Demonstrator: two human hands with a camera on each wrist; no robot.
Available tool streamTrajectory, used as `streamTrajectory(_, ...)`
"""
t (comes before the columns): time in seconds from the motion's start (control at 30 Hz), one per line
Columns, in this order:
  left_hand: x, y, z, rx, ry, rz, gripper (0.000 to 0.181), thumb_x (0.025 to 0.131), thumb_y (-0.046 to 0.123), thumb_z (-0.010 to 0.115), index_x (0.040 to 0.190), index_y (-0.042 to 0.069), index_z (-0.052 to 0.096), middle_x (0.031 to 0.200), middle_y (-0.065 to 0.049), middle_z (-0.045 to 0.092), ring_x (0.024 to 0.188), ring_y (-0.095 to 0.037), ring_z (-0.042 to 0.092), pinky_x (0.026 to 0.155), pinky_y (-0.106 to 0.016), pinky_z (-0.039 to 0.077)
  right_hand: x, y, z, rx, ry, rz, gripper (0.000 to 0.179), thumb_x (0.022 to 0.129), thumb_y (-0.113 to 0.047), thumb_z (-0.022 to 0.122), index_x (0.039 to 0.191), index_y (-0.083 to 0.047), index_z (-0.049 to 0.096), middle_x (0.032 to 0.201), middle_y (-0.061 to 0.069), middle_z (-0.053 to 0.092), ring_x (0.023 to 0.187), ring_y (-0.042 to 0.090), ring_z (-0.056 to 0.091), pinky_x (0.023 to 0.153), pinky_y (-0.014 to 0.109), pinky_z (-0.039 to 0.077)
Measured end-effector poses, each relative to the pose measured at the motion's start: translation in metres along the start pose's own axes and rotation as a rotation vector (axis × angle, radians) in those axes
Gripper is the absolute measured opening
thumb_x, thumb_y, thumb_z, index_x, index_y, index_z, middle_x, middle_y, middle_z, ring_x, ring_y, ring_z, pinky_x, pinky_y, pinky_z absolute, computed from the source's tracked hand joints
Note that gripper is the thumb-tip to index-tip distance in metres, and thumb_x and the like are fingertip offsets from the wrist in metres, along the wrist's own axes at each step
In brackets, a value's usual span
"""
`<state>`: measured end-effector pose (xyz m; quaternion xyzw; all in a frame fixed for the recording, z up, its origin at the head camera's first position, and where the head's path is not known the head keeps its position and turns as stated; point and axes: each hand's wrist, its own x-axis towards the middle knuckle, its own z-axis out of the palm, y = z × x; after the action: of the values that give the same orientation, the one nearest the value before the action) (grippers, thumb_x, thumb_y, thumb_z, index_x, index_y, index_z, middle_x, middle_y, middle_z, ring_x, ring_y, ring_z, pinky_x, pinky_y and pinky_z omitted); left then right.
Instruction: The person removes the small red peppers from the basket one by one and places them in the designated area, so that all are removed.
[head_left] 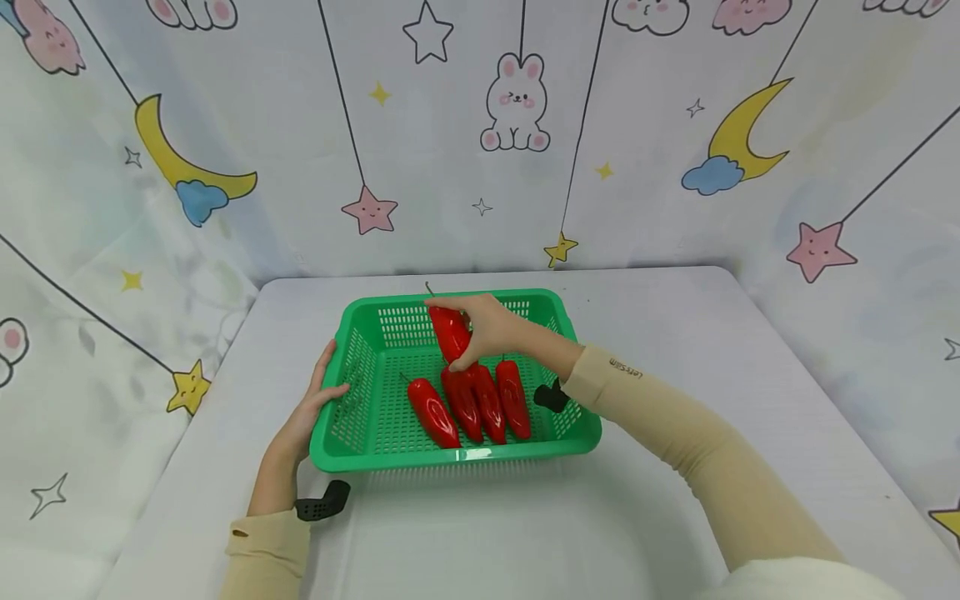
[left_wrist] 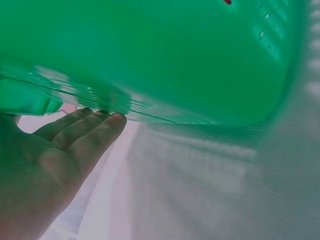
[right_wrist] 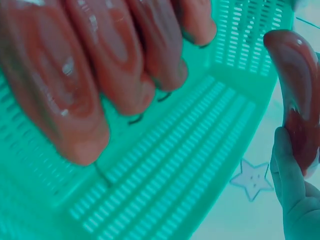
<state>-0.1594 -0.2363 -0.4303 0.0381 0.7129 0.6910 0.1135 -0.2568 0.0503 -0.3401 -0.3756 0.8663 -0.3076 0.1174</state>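
In the head view a green plastic basket (head_left: 375, 461) stands on the white table, and several red chili peppers (head_left: 432, 412) lie side by side in its near half. My right hand (head_left: 495, 329) is over the basket, gripping another red chili pepper (head_left: 448, 329) between thumb and fingers. That held pepper (right_wrist: 300, 95) shows upright at the right of the right wrist view, apart from the peppers (right_wrist: 60, 100) below. My left hand (head_left: 309, 412) holds the basket's left side, thumb over the rim. In the left wrist view its fingers (left_wrist: 95, 137) lie straight against the outer wall.
The white table (head_left: 660, 350) extends to both sides and in front of the basket. A cloth backdrop (head_left: 300, 225) with cartoon stars, moons and rabbits rises behind and beside it. Black wrist cameras are strapped at both wrists, the right one (head_left: 552, 397) over the basket.
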Motion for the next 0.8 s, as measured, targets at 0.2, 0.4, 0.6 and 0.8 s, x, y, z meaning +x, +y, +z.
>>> streamTrajectory(0.2,0.000,0.000,0.000,0.001,-0.003,-0.001,0.072,0.094,0.016,0.037,0.145,0.040,-0.008,0.150,0.003,-0.018,0.135,-0.033,-0.006,0.098,-0.059,0.015,-0.017,0.011,-0.015,0.027,0.045,0.024,0.090,0.063,-0.023,0.082,0.140,-0.018,0.038,0.114,0.001,0.054,0.095,0.022,0.051,0.062,0.026,0.050)
streamTrajectory(0.4,0.001,-0.001,0.000,-0.001,-0.004,0.002,0.072,0.094,0.016,0.037,0.145,0.040,-0.008,0.150,0.003,-0.018,0.135,-0.033,-0.006,0.099,-0.058,0.014,-0.034,0.016,-0.026,0.022,0.096,0.022,0.087,0.063,-0.022,0.083,0.139,-0.019,0.040,0.114,0.002,0.055,0.093,0.023,0.053,0.062,0.026,0.050)
streamTrajectory(0.6,0.001,-0.001,0.000,0.001,0.000,0.003,0.072,0.094,0.015,0.037,0.145,0.039,-0.008,0.150,0.003,-0.018,0.135,-0.032,-0.007,0.099,-0.058,0.013,-0.049,0.020,-0.036,0.044,0.120,0.032,0.087,0.063,-0.019,0.082,0.139,-0.017,0.040,0.114,0.005,0.055,0.091,0.022,0.055,0.063,0.028,0.051)
streamTrajectory(0.8,0.001,-0.001,0.000,0.001,-0.001,0.006,0.072,0.094,0.016,0.037,0.145,0.040,-0.008,0.150,0.002,-0.018,0.135,-0.033,-0.006,0.099,-0.058,0.014,-0.061,0.025,-0.047,0.032,0.134,0.050,0.088,0.063,-0.021,0.082,0.139,-0.018,0.039,0.116,0.006,0.053,0.094,0.023,0.054,0.065,0.028,0.051)
